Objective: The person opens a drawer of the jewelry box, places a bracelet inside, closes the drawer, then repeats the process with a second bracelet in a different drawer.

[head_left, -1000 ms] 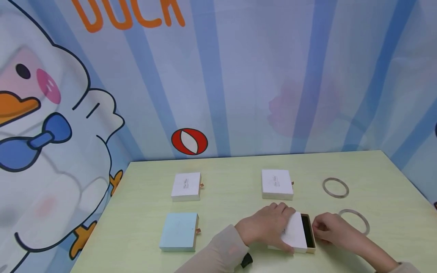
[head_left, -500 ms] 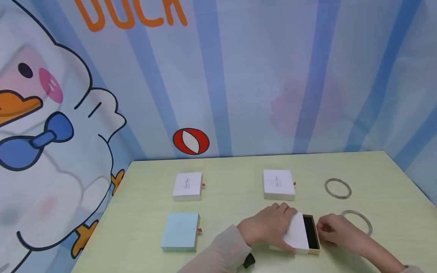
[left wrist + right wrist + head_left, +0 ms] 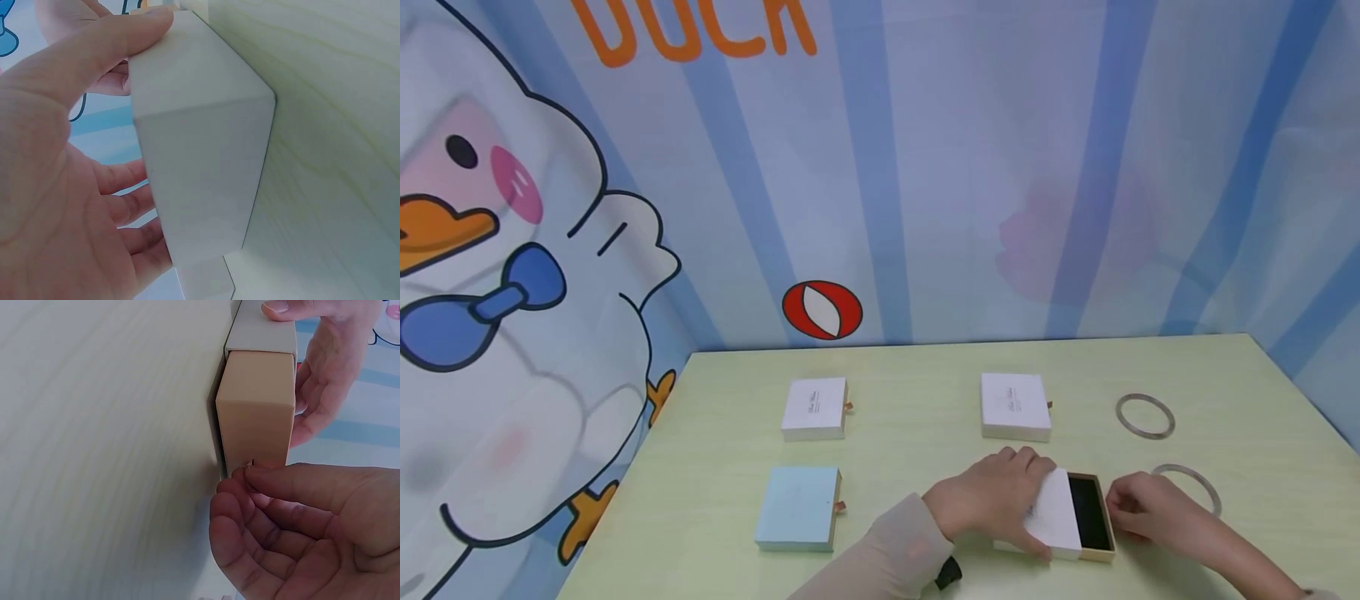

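Note:
A white drawer box lies at the table's right front, its white sleeve (image 3: 1056,521) partly hidden by my left hand (image 3: 988,500). That hand grips the sleeve, thumb on the near side and fingers across to the far side. Out of the sleeve's right end juts a tan drawer (image 3: 256,419) with a dark inside (image 3: 1090,510). My right hand (image 3: 1165,512) is at the drawer's end face. In the right wrist view its thumb (image 3: 294,481) and forefinger pinch a small pull tab, mostly covered by the fingertips.
Behind stands another white box (image 3: 1015,406); further left are a white box (image 3: 814,408) and a light blue box (image 3: 797,508), each with a small orange-brown tab. Two grey rings lie at right: one ring (image 3: 1150,436) behind, the other ring (image 3: 1206,483) partly behind my right hand.
My right hand has moved to the right, and the drawer has slid further out of the sleeve, showing more dark inside. My left hand keeps its grip on the sleeve.

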`<state>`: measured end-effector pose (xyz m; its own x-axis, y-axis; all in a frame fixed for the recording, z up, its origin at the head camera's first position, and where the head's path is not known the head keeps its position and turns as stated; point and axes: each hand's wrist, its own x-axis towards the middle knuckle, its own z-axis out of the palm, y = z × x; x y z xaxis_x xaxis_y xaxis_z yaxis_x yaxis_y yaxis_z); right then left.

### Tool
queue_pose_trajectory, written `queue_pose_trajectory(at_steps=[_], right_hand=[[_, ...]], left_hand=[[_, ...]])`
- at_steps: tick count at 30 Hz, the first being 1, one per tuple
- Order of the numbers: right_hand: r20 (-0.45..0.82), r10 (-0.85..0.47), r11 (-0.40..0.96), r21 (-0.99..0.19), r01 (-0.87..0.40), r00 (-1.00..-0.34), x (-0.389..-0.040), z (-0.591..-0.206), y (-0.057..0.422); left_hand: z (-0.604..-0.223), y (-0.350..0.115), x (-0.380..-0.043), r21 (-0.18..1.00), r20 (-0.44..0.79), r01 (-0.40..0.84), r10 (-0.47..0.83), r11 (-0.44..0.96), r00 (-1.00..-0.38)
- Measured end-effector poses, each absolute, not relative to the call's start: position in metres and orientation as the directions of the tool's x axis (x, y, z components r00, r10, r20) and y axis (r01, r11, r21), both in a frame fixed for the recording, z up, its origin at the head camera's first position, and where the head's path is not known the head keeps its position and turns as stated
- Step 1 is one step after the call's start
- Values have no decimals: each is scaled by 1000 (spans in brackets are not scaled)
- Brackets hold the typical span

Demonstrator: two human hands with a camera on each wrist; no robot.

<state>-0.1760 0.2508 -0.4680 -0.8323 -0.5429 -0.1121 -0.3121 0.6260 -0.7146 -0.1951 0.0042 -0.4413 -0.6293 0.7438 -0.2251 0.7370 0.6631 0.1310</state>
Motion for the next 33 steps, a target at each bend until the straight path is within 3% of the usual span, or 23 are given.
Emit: queue_pose_trajectory(at_steps=[33], right_hand=[[-164, -511, 675, -685, -276, -843, -175, -466, 262]], left_hand=[[-444, 4, -193, 75, -201, 753, 749, 654, -631]])
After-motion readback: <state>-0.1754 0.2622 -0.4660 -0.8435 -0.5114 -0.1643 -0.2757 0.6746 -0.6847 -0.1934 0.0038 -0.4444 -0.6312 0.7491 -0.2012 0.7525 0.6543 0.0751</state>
